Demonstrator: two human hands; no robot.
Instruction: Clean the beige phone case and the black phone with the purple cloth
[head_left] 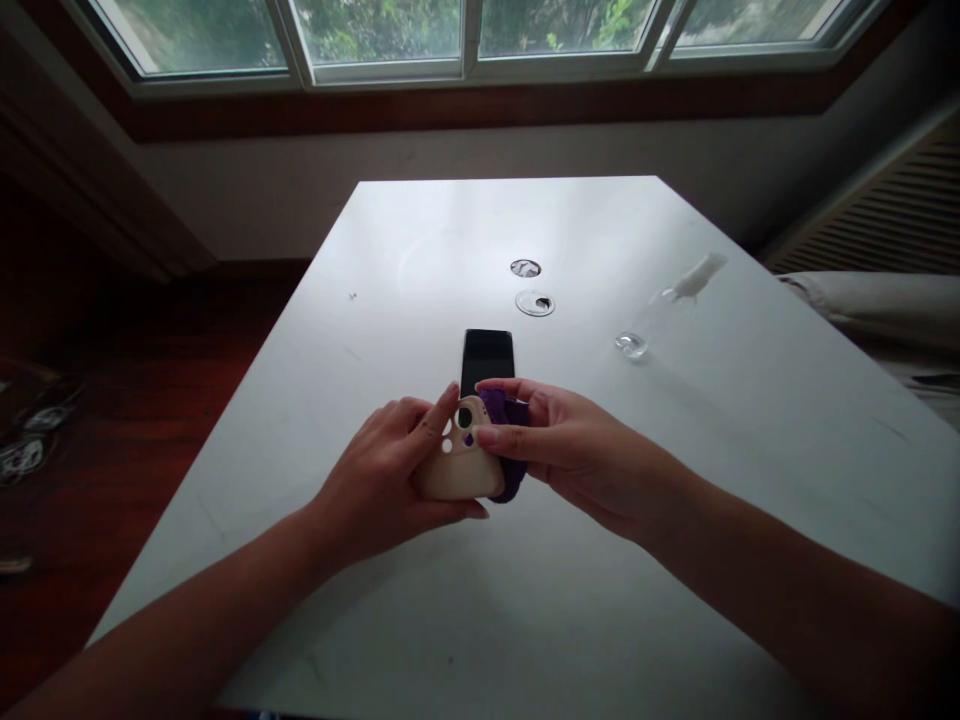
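A beige phone case [461, 474] with camera holes is in my left hand [382, 460], its fingers and thumb around the case's left side. My right hand [574, 445] pinches a purple cloth [513, 480] against the right edge of the case, by the camera holes. Some purple shows through one of the holes. Just beyond both hands, a black phone [488, 358] lies flat on the white table, its near end hidden behind them.
On the white table [420, 240] are a cable hole [526, 268] and a round cover [535, 303] beyond the phone. A clear bottle [632, 345] with a white nozzle lies to the right. Windows line the far wall; folded fabric [870, 300] is beyond the right edge.
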